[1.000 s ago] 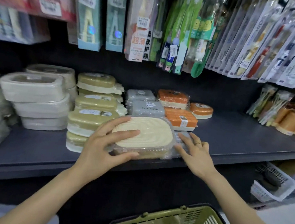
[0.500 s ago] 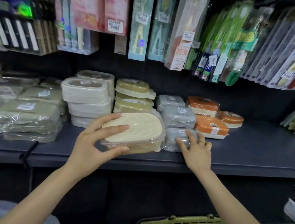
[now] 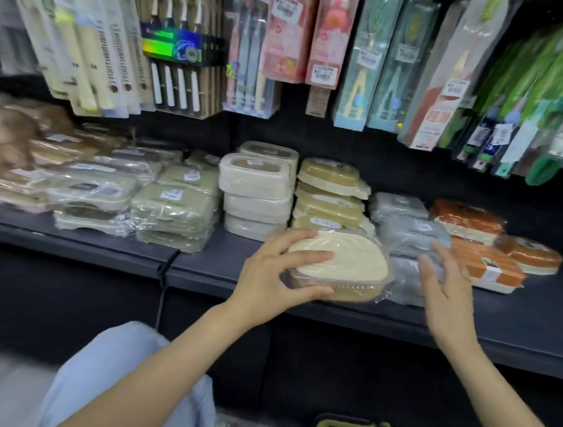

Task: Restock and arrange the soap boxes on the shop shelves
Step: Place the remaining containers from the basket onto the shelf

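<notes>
Left hand (image 3: 268, 276) gripping cream soap box (image 3: 340, 261)

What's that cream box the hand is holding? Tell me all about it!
The cream soap box is rounded, with a ridged cream lid over a tan base, wrapped in shiny clear plastic. It lies flat at the dark shelf's front edge, before the yellow-green stack. The left hand grips its left end, fingers on top and thumb below. The right hand isn't touching it.
</notes>
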